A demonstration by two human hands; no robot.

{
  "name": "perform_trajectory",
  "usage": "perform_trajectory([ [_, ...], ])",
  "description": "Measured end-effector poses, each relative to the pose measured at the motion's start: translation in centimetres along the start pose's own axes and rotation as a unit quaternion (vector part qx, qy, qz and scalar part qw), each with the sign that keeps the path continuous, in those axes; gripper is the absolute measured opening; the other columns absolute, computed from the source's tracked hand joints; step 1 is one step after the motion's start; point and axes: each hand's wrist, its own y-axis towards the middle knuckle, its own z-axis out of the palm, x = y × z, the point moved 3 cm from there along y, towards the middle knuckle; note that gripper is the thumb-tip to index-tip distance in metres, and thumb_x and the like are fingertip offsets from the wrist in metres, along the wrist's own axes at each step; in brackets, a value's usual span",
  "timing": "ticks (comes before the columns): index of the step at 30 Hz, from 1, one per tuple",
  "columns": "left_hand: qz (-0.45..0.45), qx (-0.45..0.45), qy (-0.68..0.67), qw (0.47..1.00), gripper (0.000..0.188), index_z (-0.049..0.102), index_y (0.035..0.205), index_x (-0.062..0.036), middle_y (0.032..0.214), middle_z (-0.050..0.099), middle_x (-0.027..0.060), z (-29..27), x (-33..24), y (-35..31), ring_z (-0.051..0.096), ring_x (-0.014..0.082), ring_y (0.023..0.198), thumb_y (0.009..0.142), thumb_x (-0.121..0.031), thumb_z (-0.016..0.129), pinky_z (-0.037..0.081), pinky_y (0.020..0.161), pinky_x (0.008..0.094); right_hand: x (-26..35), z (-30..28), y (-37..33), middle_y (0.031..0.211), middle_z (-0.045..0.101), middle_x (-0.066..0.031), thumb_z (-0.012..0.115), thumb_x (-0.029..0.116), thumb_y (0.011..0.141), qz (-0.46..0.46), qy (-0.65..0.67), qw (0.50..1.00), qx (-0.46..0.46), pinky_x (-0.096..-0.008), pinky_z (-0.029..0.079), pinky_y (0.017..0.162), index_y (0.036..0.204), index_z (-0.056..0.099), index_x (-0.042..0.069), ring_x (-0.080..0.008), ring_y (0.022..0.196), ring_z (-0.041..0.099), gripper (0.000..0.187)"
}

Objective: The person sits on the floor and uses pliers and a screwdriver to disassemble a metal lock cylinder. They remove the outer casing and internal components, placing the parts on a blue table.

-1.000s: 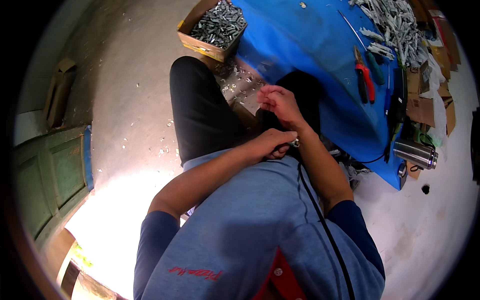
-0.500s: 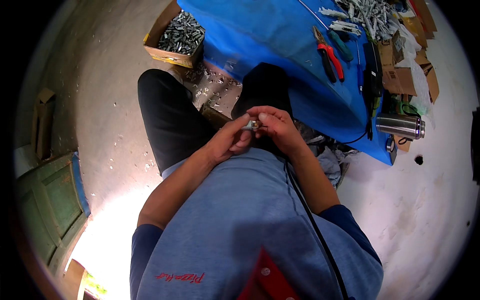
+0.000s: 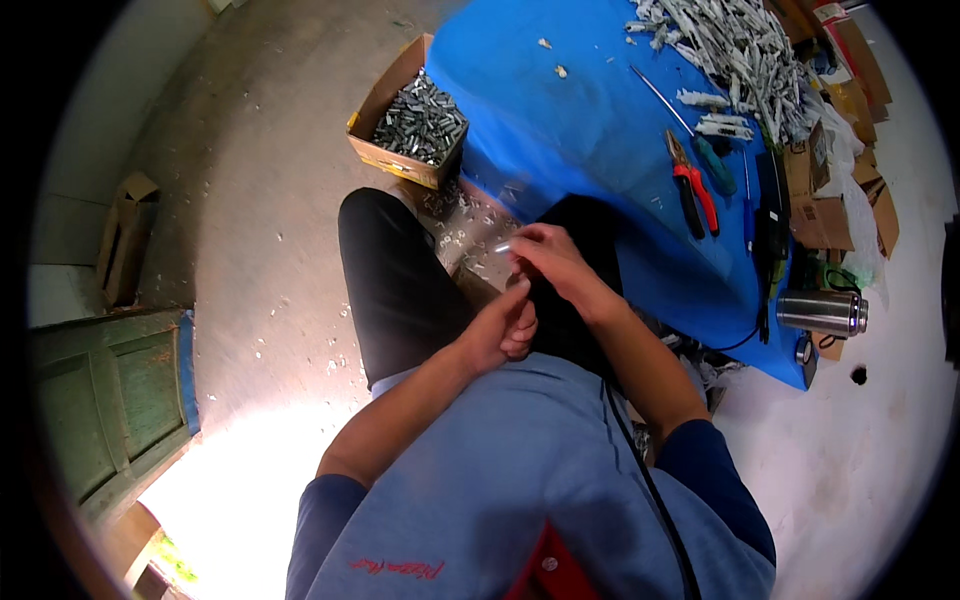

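Right hand (image 3: 556,262) has pulled apart from left hand (image 3: 500,332), now just beyond it, pinching a small shiny piece (image 3: 503,247) at its fingertips, above floor scraps (image 3: 460,236). Left fingers curl; can't tell if holding anything. Risk: slim fingertip grip slips, piece drops among the scraps.
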Motion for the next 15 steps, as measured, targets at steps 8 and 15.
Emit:
perform_trajectory([
  [8,-0.020,-0.053,0.016,0.998,0.046,0.041,0.066,-0.0155,0.054,0.035,-0.0020,-1.3,-0.5,0.2,0.021,0.0103,0.040,0.098,-0.048,0.046,0.021,0.041,0.0255,5.4,5.0,9.3,0.086,0.067,-0.0100,0.065,0.019,0.091,-0.074,0.178,0.981,-0.017,-0.0311,0.056,0.067,0.100,0.062,-0.002,-0.0191,0.075,0.067,0.023],
  [15,-0.014,-0.062,0.021,0.998,0.039,0.040,0.065,-0.0159,0.053,0.034,-0.0035,-2.0,-0.3,0.9,0.025,0.0080,0.041,0.097,-0.036,0.049,0.022,0.041,0.0237,-0.1,5.3,4.4,0.081,0.065,-0.0055,0.062,0.016,0.093,-0.044,0.105,0.992,0.052,-0.0255,0.051,0.057,0.099,0.062,0.003,-0.0121,0.069,0.064,0.015],
])
